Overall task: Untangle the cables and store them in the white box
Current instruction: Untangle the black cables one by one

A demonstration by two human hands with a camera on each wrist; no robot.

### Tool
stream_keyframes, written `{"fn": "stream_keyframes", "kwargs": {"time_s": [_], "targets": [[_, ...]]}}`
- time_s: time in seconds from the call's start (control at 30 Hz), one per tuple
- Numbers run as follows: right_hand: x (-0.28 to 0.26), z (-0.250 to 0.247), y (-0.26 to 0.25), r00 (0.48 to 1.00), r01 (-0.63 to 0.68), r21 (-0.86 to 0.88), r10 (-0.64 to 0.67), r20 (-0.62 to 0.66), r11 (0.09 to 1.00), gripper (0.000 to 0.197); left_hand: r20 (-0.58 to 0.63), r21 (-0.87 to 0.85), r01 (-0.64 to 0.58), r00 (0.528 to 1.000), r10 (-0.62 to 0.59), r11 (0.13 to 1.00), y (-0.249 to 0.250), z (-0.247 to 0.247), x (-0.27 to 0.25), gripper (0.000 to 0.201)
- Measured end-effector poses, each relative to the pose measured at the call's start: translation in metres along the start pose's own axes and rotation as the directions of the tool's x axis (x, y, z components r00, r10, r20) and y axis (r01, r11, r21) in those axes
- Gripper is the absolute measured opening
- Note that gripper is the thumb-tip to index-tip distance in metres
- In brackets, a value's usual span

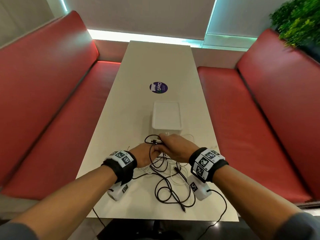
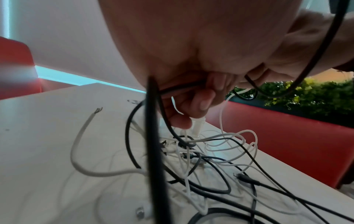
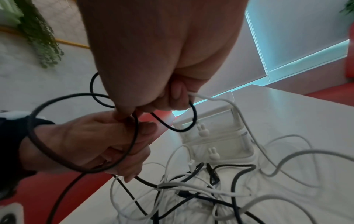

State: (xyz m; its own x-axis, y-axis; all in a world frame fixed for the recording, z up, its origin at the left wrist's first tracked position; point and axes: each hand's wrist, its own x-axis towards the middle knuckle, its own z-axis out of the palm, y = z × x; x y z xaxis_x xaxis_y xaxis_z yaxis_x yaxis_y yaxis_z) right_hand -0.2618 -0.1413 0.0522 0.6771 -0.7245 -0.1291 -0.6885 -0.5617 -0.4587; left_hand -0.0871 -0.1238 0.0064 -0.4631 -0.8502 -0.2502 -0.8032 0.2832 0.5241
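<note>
A tangle of black and white cables (image 1: 168, 172) lies on the white table (image 1: 155, 66) just in front of me. The white box (image 1: 166, 116) stands behind it, lid on; the right wrist view shows its front drawers with rabbit-shaped knobs (image 3: 212, 152). My left hand (image 1: 153, 154) curls its fingers (image 2: 193, 106) round a black cable (image 2: 153, 136) lifted off the heap. Just above it, close to the box, my right hand (image 1: 161, 142) pinches a loop of the black cable (image 3: 184, 128) together with a white cable (image 3: 226, 101). The two hands touch.
Red padded benches (image 1: 52, 118) (image 1: 259, 118) run along both sides of the table. A purple round sticker (image 1: 158, 87) lies beyond the box. A green plant (image 1: 301, 19) hangs at the far right. Black wires trail over the table's near edge (image 1: 161, 218).
</note>
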Motion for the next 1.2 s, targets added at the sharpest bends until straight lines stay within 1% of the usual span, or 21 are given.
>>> {"fn": "stream_keyframes", "kwargs": {"time_s": [0.07, 0.13, 0.2, 0.23, 0.3, 0.33, 0.37, 0.4, 0.43, 0.5, 0.57, 0.63, 0.73, 0.8, 0.87, 0.93, 1.0, 1.07, 1.1, 1.13, 1.2], "targets": [[-0.003, 0.002, 0.001, 0.999, 0.030, 0.031, -0.029, -0.019, 0.999, 0.023, 0.001, -0.014, -0.023, 1.000, 0.023, 1.000, 0.000, 0.000, -0.001, 0.028], [-0.004, 0.004, -0.001, 0.997, 0.027, 0.133, -0.017, -0.079, 0.991, 0.019, -0.021, -0.103, -0.052, 0.999, 0.050, 0.993, 0.002, -0.001, 0.000, 0.029], [-0.003, -0.004, -0.003, 0.978, -0.052, 0.263, 0.102, -0.183, 0.963, 0.015, -0.072, -0.189, -0.023, 0.997, 0.010, 0.982, 0.003, -0.002, -0.001, 0.037], [-0.002, -0.013, 0.000, 0.950, -0.101, 0.316, 0.186, -0.252, 0.943, 0.016, -0.103, -0.218, 0.005, 0.994, -0.028, 0.976, 0.000, -0.003, -0.003, 0.038], [-0.004, -0.038, 0.007, 0.859, -0.171, 0.425, 0.345, -0.378, 0.889, 0.022, -0.151, -0.242, 0.046, 0.985, -0.084, 0.969, -0.013, 0.000, -0.008, 0.036], [-0.008, -0.052, 0.011, 0.817, -0.181, 0.478, 0.402, -0.413, 0.860, 0.025, -0.160, -0.246, 0.052, 0.983, -0.094, 0.968, -0.020, 0.002, -0.010, 0.035], [-0.010, -0.060, 0.017, 0.795, -0.190, 0.507, 0.435, -0.423, 0.841, 0.027, -0.170, -0.244, 0.056, 0.980, -0.099, 0.968, -0.025, 0.004, -0.011, 0.034], [-0.012, -0.065, 0.022, 0.800, -0.202, 0.501, 0.437, -0.412, 0.841, 0.027, -0.180, -0.239, 0.056, 0.978, -0.101, 0.969, -0.027, 0.005, -0.011, 0.034], [-0.014, -0.064, 0.026, 0.825, -0.229, 0.457, 0.420, -0.377, 0.859, 0.026, -0.189, -0.240, 0.055, 0.977, -0.102, 0.969, -0.027, 0.004, -0.010, 0.035], [-0.014, -0.050, 0.030, 0.905, -0.266, 0.310, 0.347, -0.247, 0.913, 0.025, -0.212, -0.249, 0.033, 0.973, -0.088, 0.968, -0.021, 0.002, -0.009, 0.038], [-0.014, -0.030, 0.026, 0.959, -0.243, 0.198, 0.265, -0.095, 0.950, 0.024, -0.224, -0.264, 0.010, 0.972, -0.071, 0.965, -0.014, 0.001, -0.008, 0.038], [-0.013, -0.014, 0.018, 0.980, -0.184, 0.176, 0.195, -0.045, 0.967, 0.023, -0.222, -0.266, -0.020, 0.974, -0.041, 0.964, -0.007, -0.001, -0.008, 0.038], [-0.008, -0.001, 0.010, 0.990, -0.114, 0.218, 0.129, -0.054, 0.969, 0.024, -0.207, -0.300, -0.041, 0.978, -0.023, 0.953, 0.001, -0.003, -0.008, 0.036], [-0.005, 0.003, 0.011, 0.994, -0.093, 0.197, 0.103, -0.041, 0.976, 0.026, -0.183, -0.287, -0.023, 0.983, -0.031, 0.958, 0.001, -0.005, -0.010, 0.034], [-0.005, 0.006, 0.013, 0.996, -0.075, 0.143, 0.082, -0.039, 0.987, 0.029, -0.125, -0.205, 0.000, 0.992, -0.027, 0.979, 0.000, -0.007, -0.011, 0.035], [-0.005, 0.007, 0.014, 0.997, -0.044, 0.107, 0.051, -0.064, 0.993, 0.028, -0.063, -0.104, 0.005, 0.998, -0.012, 0.995, 0.003, -0.006, -0.011, 0.035], [-0.004, 0.005, 0.009, 0.996, -0.006, 0.077, 0.013, -0.088, 0.997, 0.025, -0.059, -0.079, -0.013, 0.998, 0.009, 0.997, 0.007, -0.006, -0.011, 0.036], [-0.002, -0.001, 0.004, 0.986, -0.004, 0.104, 0.021, -0.167, 0.995, 0.023, -0.085, -0.125, -0.026, 0.996, 0.015, 0.992, 0.004, -0.004, -0.008, 0.033], [0.000, -0.007, 0.002, 0.970, -0.040, 0.150, 0.075, -0.232, 0.988, 0.024, -0.099, -0.149, -0.026, 0.995, 0.012, 0.988, 0.000, -0.003, -0.006, 0.031], [0.002, -0.016, 0.001, 0.941, -0.084, 0.216, 0.149, -0.305, 0.973, 0.024, -0.114, -0.159, -0.019, 0.993, 0.001, 0.987, -0.006, -0.001, -0.005, 0.030], [0.006, -0.039, 0.003, 0.846, -0.126, 0.387, 0.303, -0.439, 0.913, 0.023, -0.115, -0.107, 0.048, 0.991, -0.061, 0.993, -0.017, 0.003, -0.003, 0.029]]}}
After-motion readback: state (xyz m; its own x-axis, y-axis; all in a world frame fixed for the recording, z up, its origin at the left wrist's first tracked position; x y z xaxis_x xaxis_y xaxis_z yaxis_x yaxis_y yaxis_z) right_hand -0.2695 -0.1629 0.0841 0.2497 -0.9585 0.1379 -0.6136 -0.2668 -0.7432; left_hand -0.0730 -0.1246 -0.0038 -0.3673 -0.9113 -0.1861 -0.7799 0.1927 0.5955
